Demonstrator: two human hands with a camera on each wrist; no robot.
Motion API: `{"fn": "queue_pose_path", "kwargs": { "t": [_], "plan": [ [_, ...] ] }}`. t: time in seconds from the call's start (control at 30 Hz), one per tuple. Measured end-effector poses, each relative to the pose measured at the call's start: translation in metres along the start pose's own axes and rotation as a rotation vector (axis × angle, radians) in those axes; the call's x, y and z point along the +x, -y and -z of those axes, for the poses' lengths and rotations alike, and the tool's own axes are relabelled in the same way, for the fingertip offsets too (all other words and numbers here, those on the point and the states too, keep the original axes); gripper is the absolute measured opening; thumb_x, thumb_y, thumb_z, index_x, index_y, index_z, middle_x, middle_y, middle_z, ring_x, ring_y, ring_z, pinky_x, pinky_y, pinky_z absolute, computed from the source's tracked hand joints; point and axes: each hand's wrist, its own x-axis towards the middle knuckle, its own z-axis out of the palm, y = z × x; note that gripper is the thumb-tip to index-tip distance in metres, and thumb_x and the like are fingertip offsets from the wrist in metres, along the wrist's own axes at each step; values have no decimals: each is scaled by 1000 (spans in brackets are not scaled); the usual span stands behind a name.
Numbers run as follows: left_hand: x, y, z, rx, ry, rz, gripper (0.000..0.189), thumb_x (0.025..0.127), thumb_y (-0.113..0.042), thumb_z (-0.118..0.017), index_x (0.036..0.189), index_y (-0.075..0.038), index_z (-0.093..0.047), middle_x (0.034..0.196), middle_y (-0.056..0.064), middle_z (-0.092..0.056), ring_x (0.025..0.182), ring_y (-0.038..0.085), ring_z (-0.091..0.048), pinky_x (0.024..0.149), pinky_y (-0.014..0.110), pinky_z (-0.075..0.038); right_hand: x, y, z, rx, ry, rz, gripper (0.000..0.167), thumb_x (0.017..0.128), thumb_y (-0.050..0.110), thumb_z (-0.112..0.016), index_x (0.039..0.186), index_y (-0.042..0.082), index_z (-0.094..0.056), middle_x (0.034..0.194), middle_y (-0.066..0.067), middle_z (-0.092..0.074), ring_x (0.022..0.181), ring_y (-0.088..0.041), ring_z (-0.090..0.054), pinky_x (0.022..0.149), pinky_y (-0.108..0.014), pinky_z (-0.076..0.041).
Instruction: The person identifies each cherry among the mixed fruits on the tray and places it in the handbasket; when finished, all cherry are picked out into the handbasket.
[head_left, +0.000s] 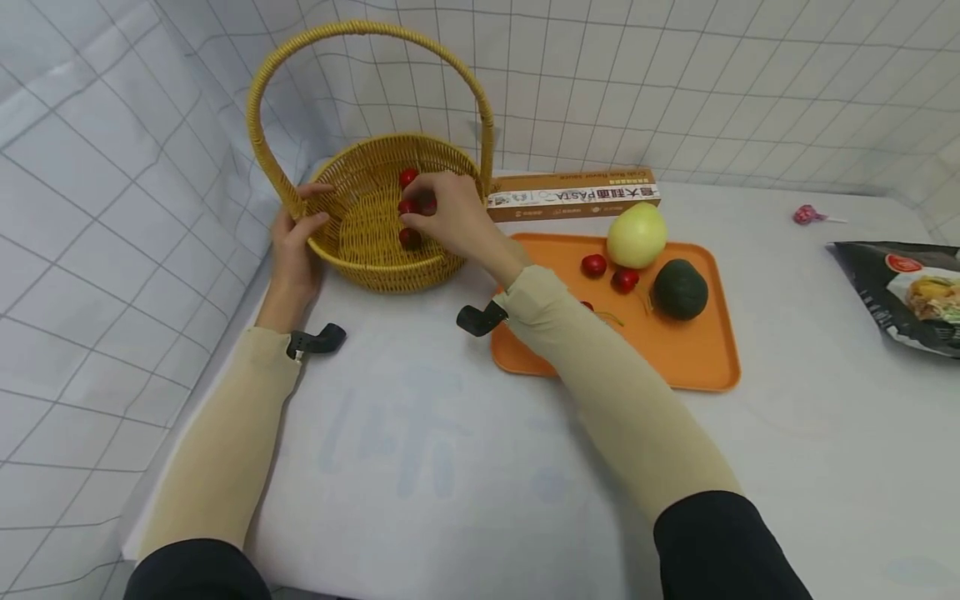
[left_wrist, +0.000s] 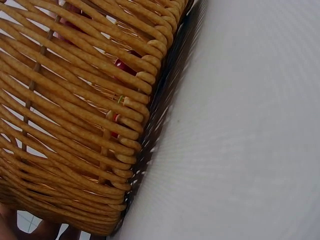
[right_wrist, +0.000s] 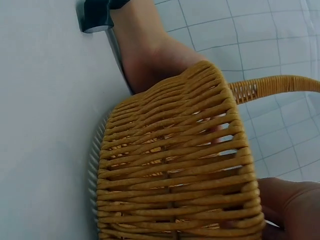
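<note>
A yellow wicker basket point(head_left: 390, 275) with a tall hoop handle stands near the back wall. My left hand point(head_left: 294, 242) grips its left rim, thumb over the edge; in the left wrist view, fingertips point(left_wrist: 45, 231) show below the woven side. My right hand point(head_left: 457, 212) reaches inside over the right rim, thumb and fingers curled about a red cherry point(head_left: 428, 205). Other cherries point(head_left: 410, 239) lie on the basket floor beside these fingers. Through the weave in the left wrist view, a cherry point(left_wrist: 125, 67) is partly visible. The right wrist view shows the right hand point(right_wrist: 302, 210) beside the rim.
An orange tray point(head_left: 705, 358) right of the basket bears cherries point(head_left: 594, 266), a pale yellow round fruit point(head_left: 637, 235) and a dark green one point(head_left: 679, 289). Behind it lies a pasta box point(head_left: 573, 194). Farther right are a lollipop point(head_left: 806, 215) and a black food packet point(head_left: 911, 292).
</note>
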Motion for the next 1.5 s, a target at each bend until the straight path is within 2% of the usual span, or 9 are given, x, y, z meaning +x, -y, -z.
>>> {"fn": "queue_pose_path", "kwargs": {
  "t": [0.2,0.27,0.43,0.6,0.77,1.03,1.27,1.5],
  "plan": [
    [0,0,-1,16,8,0,38,89,-4,-59,124,-4,-73,127,5,-69,135,21,-49,113,27,-34,0,1,-4,23,-31,-50,44,103,30,-71,139,5,-66,138,-8,-69,123,-18,-65,101,-24,-51],
    [0,0,-2,17,9,-5,38,88,-3,-60,125,-3,-73,127,5,-69,136,21,-49,113,27,-33,-4,-1,-2,26,-46,-37,44,103,29,-71,139,5,-66,137,-8,-69,121,-19,-66,100,-25,-52],
    [1,-2,-2,17,6,-8,40,88,-3,-60,126,-1,-71,128,7,-69,137,21,-48,114,27,-32,-18,-7,7,38,-73,40,34,101,21,-73,129,3,-71,124,-12,-75,110,-21,-70,96,-29,-55],
    [1,-4,0,-1,-3,3,39,87,-3,-60,125,-1,-71,127,7,-69,137,20,-48,114,28,-32,-33,-12,19,-8,-44,93,29,101,17,-72,126,2,-73,123,-14,-75,115,-25,-69,102,-36,-53],
    [1,-5,3,-23,-5,6,38,87,-3,-61,124,-1,-72,128,8,-68,135,21,-49,114,29,-32,-48,-13,27,1,-36,111,30,101,15,-72,127,0,-72,127,-15,-74,117,-26,-70,100,-32,-56],
    [1,-5,3,-15,-5,6,37,88,-3,-60,123,-2,-72,127,7,-69,135,20,-49,115,29,-32,-76,-19,37,30,-131,161,27,97,13,-77,121,1,-75,121,-14,-76,109,-26,-75,97,-35,-59],
    [1,-4,1,-1,-2,2,37,88,-2,-59,123,-3,-73,126,6,-69,137,20,-48,115,28,-31,-98,-29,48,31,-83,175,33,93,15,-81,123,2,-75,121,-11,-76,112,-27,-71,99,-38,-58],
    [0,-4,0,11,3,14,38,89,-3,-60,124,-4,-72,128,5,-68,138,20,-47,116,28,-30,-123,-40,59,18,-20,95,35,93,20,-83,125,9,-75,122,-6,-76,117,-22,-69,104,-37,-54]
  ]
}}
